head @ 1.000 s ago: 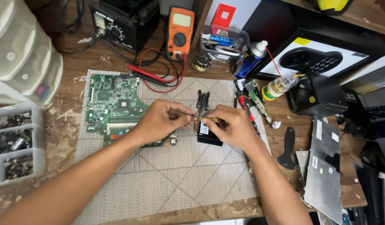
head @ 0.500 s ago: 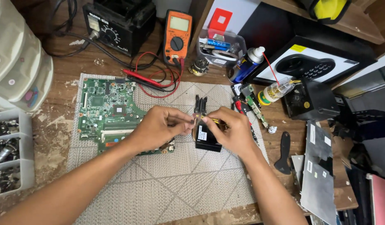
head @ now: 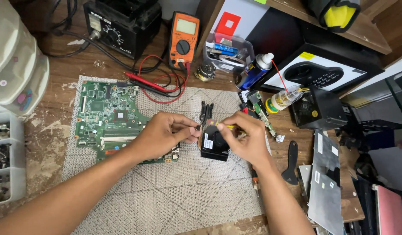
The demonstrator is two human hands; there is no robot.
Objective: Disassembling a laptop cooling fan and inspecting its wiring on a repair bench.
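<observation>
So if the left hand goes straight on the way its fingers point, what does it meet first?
Probably the small black module, just beyond the left hand, with the right hand on it; depth is unclear.

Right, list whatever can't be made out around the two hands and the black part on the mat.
- Head view: the small piece pinched by the left hand is too small to identify.
- The tool in the right hand shows only a yellow bit; its fingers cover the rest.
- The black part: its right side is hidden under the right hand.
- The green circuit board: its lower right corner is hidden by the left hand.
</observation>
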